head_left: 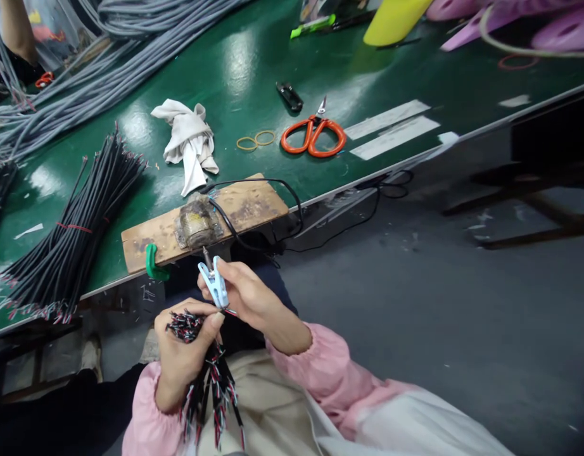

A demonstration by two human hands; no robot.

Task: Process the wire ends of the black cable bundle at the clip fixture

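A bundle of short black cables (185, 326) with red and white wire ends is gripped by my left hand (187, 348), its other ends hanging over the apron. My right hand (247, 294) pinches a light blue clothespin (215, 285), whose lower end meets thin wires at my left fingertips. Just above the clothespin, the metal tip (206, 256) of a tool points toward me from a taped block (196, 223) on a wooden board (254, 206).
A green clamp (154, 263) sits at the board's edge. On the green table (244, 69) lie black cable bundles (78, 234), a white cloth (187, 139), orange-handled scissors (313, 136), a black clipper (289, 97) and grey cables (130, 57). Someone's arm (17, 28) shows at the top left.
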